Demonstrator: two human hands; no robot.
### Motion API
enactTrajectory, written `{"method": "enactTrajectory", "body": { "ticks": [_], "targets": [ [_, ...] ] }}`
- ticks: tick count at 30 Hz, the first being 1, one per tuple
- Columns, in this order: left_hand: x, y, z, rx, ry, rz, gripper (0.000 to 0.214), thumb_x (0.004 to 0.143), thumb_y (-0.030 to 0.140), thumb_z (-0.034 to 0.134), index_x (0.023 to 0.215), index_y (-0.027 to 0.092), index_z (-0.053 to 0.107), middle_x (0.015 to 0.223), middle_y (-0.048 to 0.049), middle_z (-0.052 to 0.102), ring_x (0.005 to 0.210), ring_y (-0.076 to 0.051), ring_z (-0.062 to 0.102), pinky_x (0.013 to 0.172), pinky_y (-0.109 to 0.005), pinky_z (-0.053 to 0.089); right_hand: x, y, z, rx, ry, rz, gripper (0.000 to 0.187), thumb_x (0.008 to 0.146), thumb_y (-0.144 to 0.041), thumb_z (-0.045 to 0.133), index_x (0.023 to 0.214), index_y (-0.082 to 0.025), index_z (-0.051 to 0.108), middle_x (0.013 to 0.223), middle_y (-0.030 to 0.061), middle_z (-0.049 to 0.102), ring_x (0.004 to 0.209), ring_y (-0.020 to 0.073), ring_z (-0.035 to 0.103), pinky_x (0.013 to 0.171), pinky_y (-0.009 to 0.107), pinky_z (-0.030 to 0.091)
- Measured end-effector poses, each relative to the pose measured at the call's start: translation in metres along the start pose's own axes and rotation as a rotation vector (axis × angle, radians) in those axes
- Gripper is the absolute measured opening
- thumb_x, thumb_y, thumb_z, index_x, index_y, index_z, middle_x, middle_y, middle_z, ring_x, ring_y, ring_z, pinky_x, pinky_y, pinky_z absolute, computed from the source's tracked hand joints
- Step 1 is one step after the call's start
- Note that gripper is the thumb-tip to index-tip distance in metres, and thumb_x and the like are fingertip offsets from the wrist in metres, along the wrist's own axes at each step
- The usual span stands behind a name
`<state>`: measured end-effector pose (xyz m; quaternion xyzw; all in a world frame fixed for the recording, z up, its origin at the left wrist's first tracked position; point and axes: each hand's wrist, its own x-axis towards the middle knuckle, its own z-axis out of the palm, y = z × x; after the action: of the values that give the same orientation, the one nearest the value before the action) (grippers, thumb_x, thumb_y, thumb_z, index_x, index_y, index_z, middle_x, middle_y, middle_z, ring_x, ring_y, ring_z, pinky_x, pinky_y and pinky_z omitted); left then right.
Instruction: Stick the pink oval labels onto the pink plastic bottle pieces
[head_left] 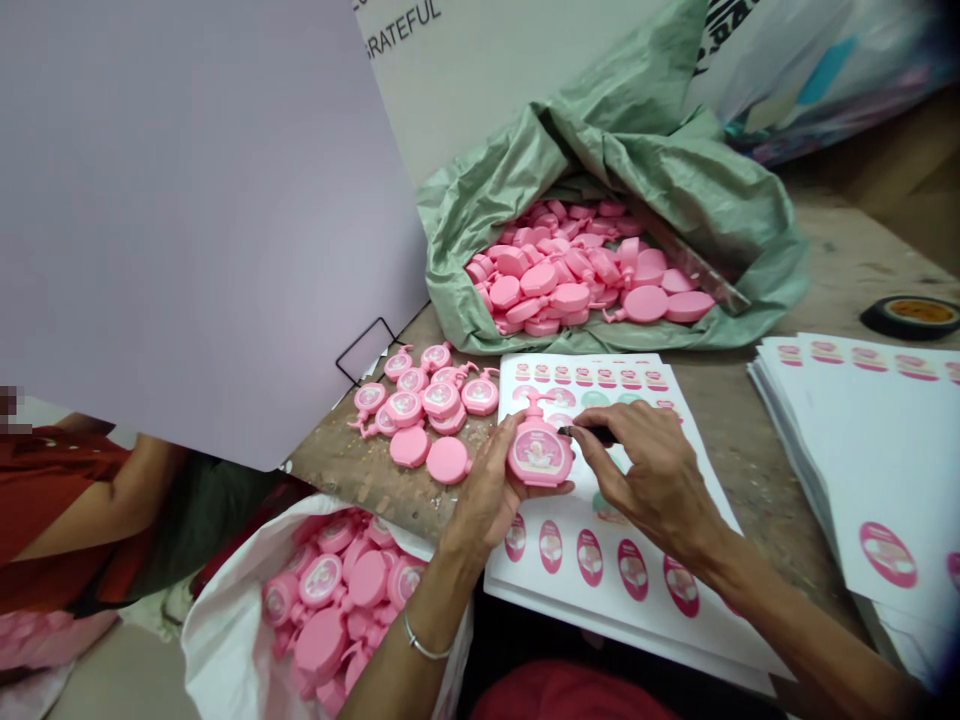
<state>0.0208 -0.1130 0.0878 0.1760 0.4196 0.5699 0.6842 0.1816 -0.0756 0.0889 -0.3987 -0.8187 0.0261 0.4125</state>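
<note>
My left hand (484, 490) grips a pink round bottle-shaped piece (538, 452) with a label on its face, held over a white sticker sheet (600, 470). My right hand (649, 475) is closed in a pinch around a thin dark tool (592, 434), its thumb touching the piece's right edge. Rows of oval pink stickers (634, 570) lie on the sheet below both hands. Several labelled pink pieces (427, 395) sit on the table to the left of my left hand.
A green sack (600, 160) at the back holds many plain pink pieces (577, 270). A white bag (225, 620) at lower left holds labelled ones. A stack of sticker sheets (862, 450) lies right, a tape roll (911, 315) beyond it. Another person's arm (97, 510) rests at left.
</note>
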Motion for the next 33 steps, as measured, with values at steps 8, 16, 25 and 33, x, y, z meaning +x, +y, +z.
{"method": "enactTrajectory", "body": {
  "ticks": [8,16,25,33],
  "targets": [
    [-0.003,-0.003,0.004,0.010,0.003,0.005,0.040,0.083,0.048,0.063,0.111,0.018,0.065,0.107,-0.0081,0.067,0.095,-0.023,0.065,0.078,-0.038,0.059,0.001,-0.004,0.002,0.063,-0.064,0.008,0.008,0.088,-0.025,0.056,0.084,-0.019,0.060,0.077,0.0034,0.066,0.071,0.0174,0.056,0.072,0.034,0.036],
    [-0.004,-0.007,0.011,0.144,0.125,0.128,0.035,0.082,0.042,0.065,0.106,0.017,0.069,0.113,-0.0074,0.066,0.113,-0.023,0.057,0.084,-0.026,0.052,0.000,-0.016,-0.002,-0.112,0.005,-0.156,0.012,0.083,-0.028,0.064,0.078,-0.018,0.060,0.068,0.0031,0.064,0.065,0.0184,0.055,0.071,0.036,0.035],
    [0.000,-0.002,0.013,0.003,0.026,-0.026,0.049,0.088,0.051,0.051,0.116,0.012,0.061,0.091,-0.0103,0.068,0.078,-0.020,0.067,0.060,-0.030,0.058,0.004,0.003,-0.011,-0.002,-0.031,0.033,0.027,0.087,-0.035,0.059,0.109,-0.019,0.062,0.087,0.0089,0.066,0.081,0.0231,0.059,0.074,0.037,0.043],
    [0.005,-0.010,0.008,-0.013,0.013,0.026,0.041,0.088,0.047,0.053,0.107,0.012,0.064,0.095,-0.0097,0.069,0.084,-0.021,0.067,0.062,-0.027,0.057,-0.003,-0.020,0.012,0.429,-0.159,0.220,0.009,0.087,-0.026,0.054,0.082,-0.021,0.059,0.079,0.0044,0.063,0.073,0.0176,0.058,0.068,0.032,0.048]
  ]
}}
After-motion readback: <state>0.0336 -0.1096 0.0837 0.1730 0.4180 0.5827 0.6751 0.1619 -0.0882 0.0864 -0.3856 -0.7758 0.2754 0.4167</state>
